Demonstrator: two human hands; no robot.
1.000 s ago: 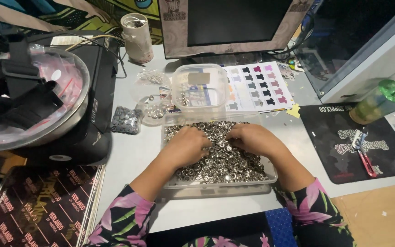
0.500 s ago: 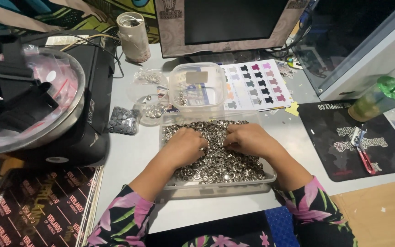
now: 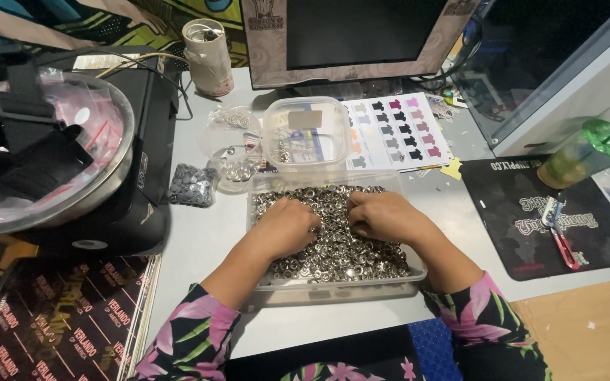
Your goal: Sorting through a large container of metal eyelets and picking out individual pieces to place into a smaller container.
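Note:
A clear plastic tray in front of me is filled with several small silver metal rings. My left hand rests knuckles-up in the pile at the tray's left, fingers curled into the rings. My right hand lies close beside it at the tray's upper middle, fingers bent down among the rings. Whether either hand pinches a ring is hidden under the fingers. Both sleeves are dark with pink flowers.
Behind the tray stand an empty-looking clear tub, a small clear bowl with a few rings and a bag of grey discs. A colour chart sheet, monitor, black machine with bowl, black mat and green-lidded cup surround them.
Both hands have stayed in the ring pile, their fingers shifting slightly among the rings. The view has tilted a little.

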